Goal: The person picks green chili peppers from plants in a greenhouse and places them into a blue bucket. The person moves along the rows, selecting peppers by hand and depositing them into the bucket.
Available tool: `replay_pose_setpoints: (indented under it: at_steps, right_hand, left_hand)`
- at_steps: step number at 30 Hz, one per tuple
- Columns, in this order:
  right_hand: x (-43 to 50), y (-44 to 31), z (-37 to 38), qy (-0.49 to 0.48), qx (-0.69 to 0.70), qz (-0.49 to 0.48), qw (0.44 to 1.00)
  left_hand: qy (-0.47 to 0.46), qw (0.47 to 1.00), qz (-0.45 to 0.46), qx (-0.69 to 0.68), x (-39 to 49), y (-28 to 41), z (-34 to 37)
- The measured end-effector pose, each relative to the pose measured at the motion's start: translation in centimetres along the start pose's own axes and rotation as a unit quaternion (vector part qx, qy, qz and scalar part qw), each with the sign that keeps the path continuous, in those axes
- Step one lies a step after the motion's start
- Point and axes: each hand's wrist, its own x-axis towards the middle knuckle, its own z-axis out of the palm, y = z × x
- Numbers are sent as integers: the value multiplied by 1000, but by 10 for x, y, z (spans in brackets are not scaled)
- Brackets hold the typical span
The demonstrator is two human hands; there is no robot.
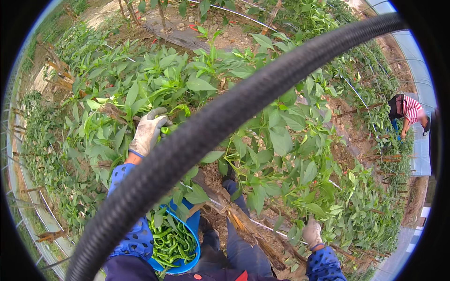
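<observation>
My left hand (149, 130), in a white and grey work glove, is among the leaves of a pepper plant left of centre. Its fingers are closed around a green pepper (165, 130), part of which shows beside the fingertips. Another wrinkled green pepper (184, 109) is just right of the fingers. My right hand (312, 232), gloved too, reaches into foliage at the lower right; leaves hide its fingertips, so its grip cannot be told. A blue bucket (197, 242) holding many long green peppers (172, 242) stands by my legs, below my left hand.
A dark ribbed cable (211, 130) crosses the view diagonally, close to the camera. Wooden stakes (242, 224) and white strings run along the pepper rows. Another person in a striped top (413, 109) bends over plants at the far right. A few red peppers lie on the soil behind.
</observation>
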Motion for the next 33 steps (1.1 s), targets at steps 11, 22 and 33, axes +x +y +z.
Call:
replay_pose_setpoints:
  at_steps: [11,22,33]
  right_hand:
    - [-17,-71,-107,-173,795,68,577]
    - [-62,-231,-363,-270,392,-153,866]
    - [136,-584,-69,-75,-269,-581,765]
  left_hand:
    - [-59,930,-143,333,-217,-64,51]
    - [128,987,-83,51,-294,-104,107]
    - [79,958,74,265,-265,-41,48]
